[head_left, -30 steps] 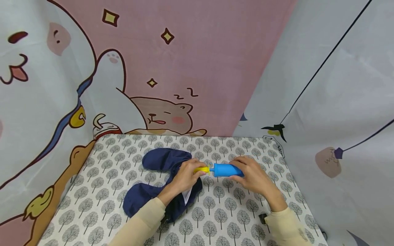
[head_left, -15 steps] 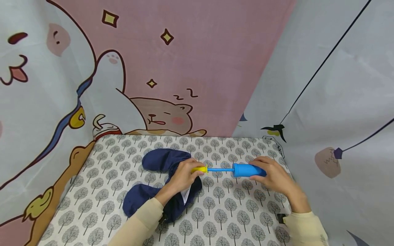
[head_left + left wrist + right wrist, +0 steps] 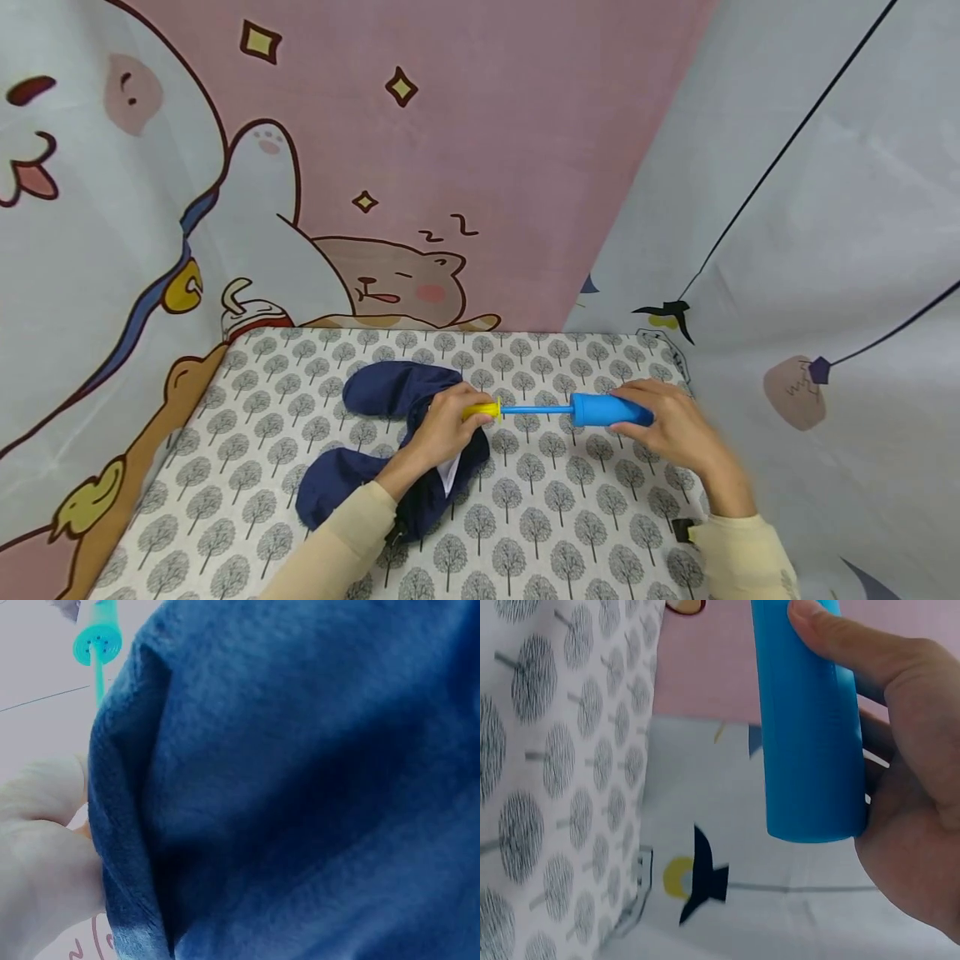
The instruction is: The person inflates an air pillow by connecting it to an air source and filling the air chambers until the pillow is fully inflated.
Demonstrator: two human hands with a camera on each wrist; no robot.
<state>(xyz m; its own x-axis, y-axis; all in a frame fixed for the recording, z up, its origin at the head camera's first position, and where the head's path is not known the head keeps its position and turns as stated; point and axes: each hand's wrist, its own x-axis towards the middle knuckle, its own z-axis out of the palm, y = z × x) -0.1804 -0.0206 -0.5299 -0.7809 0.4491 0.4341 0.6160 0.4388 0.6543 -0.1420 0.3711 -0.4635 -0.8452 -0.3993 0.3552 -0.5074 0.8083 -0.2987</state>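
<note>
A blue hand pump (image 3: 592,409) lies level between the two hands, its thin rod (image 3: 536,409) drawn well out of the barrel. My left hand (image 3: 441,427) pinches the yellow end piece (image 3: 482,411) between thumb and fingers, over a navy U-shaped neck pillow (image 3: 393,388). My right hand (image 3: 678,425) grips the blue barrel; in the right wrist view its thumb lies along the barrel (image 3: 810,750). Plush navy fabric (image 3: 300,750) fills most of the left wrist view and hides the left fingertips. A white label (image 3: 448,475) shows on the pillow below the left hand.
The tabletop has a white cloth with grey trees (image 3: 558,500). Behind it stands a pink cartoon-print curtain (image 3: 510,167), with a pale curtain (image 3: 847,208) on the right. A small black piece (image 3: 682,530) sits at the right sleeve.
My right hand has moved right with the pump barrel, exposing a longer stretch of the rod. The left hand has stayed nearly in place on the yellow end. The head view has shifted slightly.
</note>
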